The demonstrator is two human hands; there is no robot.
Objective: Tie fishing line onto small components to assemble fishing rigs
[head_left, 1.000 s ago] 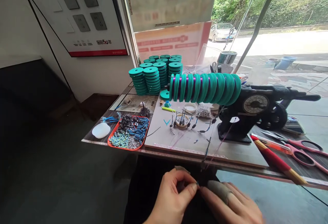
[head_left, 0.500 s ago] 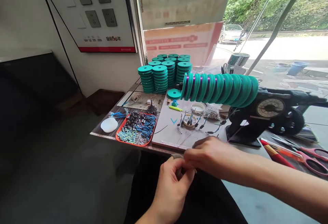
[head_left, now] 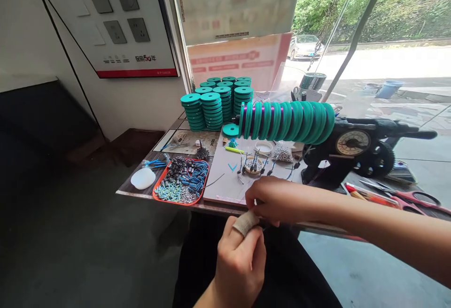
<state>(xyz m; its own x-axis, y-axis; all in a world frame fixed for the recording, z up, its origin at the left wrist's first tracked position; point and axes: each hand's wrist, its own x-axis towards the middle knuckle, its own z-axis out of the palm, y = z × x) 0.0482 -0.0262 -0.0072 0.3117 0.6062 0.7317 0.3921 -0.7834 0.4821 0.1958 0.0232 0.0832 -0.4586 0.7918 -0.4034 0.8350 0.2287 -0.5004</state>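
Wooden table (head_left: 165,141) across frame centre. Pale work mat (head_left: 225,183) at middle. Red tray (head_left: 180,181) of small beads and parts left of mat, white oval pad (head_left: 143,178) further left. Stacks of teal spools (head_left: 214,103) at back, upper centre. Black winding machine (head_left: 352,150) right of centre. Pink-handled scissors (head_left: 416,200) far right. Small round dish (head_left: 252,163) on mat.
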